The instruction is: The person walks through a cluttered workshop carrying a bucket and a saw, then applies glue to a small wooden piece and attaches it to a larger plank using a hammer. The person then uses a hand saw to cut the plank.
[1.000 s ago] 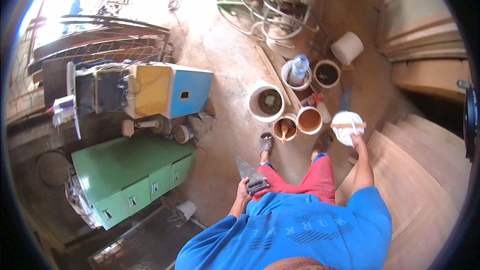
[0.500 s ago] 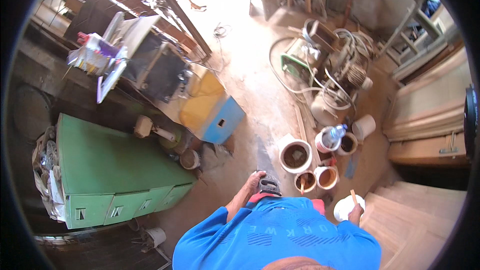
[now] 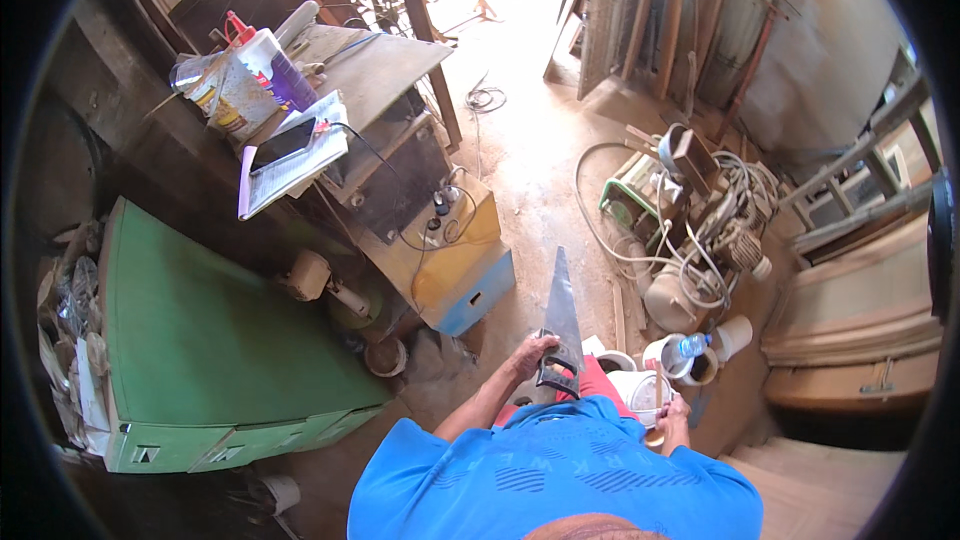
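Cabinet [image 3: 230, 320], green, stands at left. Smartphone [image 3: 283, 144] lies on the notebook [image 3: 295, 175] at the counter's [image 3: 385, 65] near edge. Left grip [image 3: 537, 352] is clenched on the handsaw [image 3: 564, 315], tip forward, over the floor [image 3: 520, 215]. White bucket [image 3: 630, 392], overlapped by a wooden stick [image 3: 658, 386], is right of it; right grip [image 3: 673, 416] is closed at the bucket's right side, exact hold hidden.
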Action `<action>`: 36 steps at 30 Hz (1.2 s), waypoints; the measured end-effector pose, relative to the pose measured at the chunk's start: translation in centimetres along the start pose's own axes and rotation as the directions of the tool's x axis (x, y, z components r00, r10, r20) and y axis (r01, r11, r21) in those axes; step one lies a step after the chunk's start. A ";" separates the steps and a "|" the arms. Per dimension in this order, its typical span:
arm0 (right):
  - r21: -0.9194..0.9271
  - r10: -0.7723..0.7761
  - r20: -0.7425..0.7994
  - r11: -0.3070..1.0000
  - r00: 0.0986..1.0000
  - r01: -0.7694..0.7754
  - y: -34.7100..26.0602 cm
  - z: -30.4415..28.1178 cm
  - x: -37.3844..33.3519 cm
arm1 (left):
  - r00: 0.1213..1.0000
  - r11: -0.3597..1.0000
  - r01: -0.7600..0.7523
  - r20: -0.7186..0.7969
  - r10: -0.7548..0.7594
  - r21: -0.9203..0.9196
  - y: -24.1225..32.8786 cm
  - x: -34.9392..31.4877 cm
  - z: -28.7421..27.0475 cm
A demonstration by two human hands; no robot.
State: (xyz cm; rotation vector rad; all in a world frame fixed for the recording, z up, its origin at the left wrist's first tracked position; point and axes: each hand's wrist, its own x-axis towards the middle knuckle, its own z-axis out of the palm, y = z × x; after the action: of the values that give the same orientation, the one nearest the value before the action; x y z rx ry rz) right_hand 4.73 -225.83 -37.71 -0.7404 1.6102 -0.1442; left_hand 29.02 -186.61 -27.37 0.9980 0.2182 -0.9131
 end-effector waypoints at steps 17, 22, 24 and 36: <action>-0.343 -0.110 0.539 0.877 0.835 0.337 -27.2 46.2 -4.2 | 0.968 0.943 -0.214 -0.182 0.171 -0.255 28.0 25.8 2.2; -0.172 -0.243 0.669 0.869 0.703 0.464 -34.0 57.8 -6.2 | 0.927 0.923 -0.327 -0.260 0.271 -0.203 33.8 32.9 -1.8; -0.081 -0.299 0.706 0.867 0.642 0.493 -36.9 62.0 -5.0 | 0.921 0.926 -0.320 -0.296 0.254 -0.201 37.7 34.7 -0.2; 0.041 -0.310 0.483 0.942 0.819 0.333 -49.4 85.9 -0.1 | 0.969 0.969 -0.183 -0.197 0.149 -0.166 60.6 53.4 -6.5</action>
State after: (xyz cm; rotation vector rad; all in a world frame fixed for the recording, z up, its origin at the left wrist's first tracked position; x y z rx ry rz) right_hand 102.91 -237.07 -30.16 -0.9946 1.0027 -0.1525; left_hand 109.06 -198.01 -22.01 0.9138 0.3619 -0.6355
